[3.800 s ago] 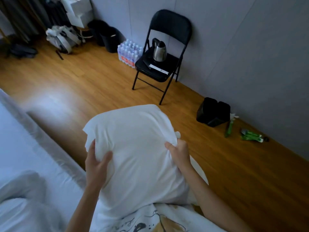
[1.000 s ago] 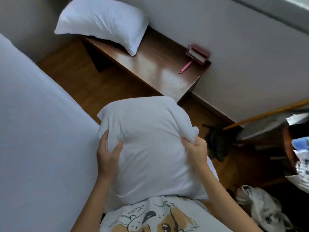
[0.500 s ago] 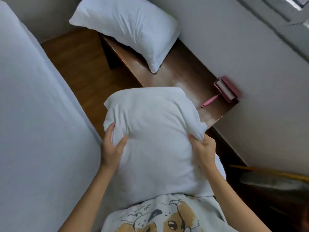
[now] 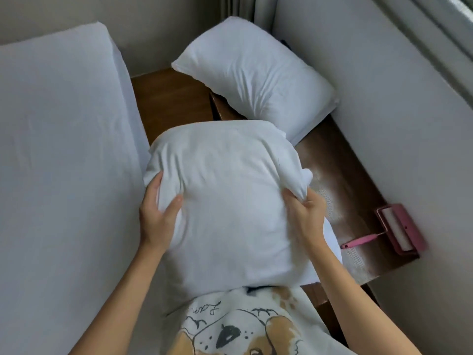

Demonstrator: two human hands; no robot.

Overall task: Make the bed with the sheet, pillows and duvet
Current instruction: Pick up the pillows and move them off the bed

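Between both hands, plump white pillow [image 4: 225, 201]

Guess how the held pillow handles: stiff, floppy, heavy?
Probably soft: the pillow dents and bunches where the left hand and right hand grip it. Likely light, held clear of the bed. Loose cover may slide.

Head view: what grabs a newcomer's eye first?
The big white pillow at centre frame, gripped at its sides by the left hand and the right hand. Behind it a second pillow lies on the wooden bench by the wall, a pink lint roller at the bench's near end. The sheeted bed fills the left.
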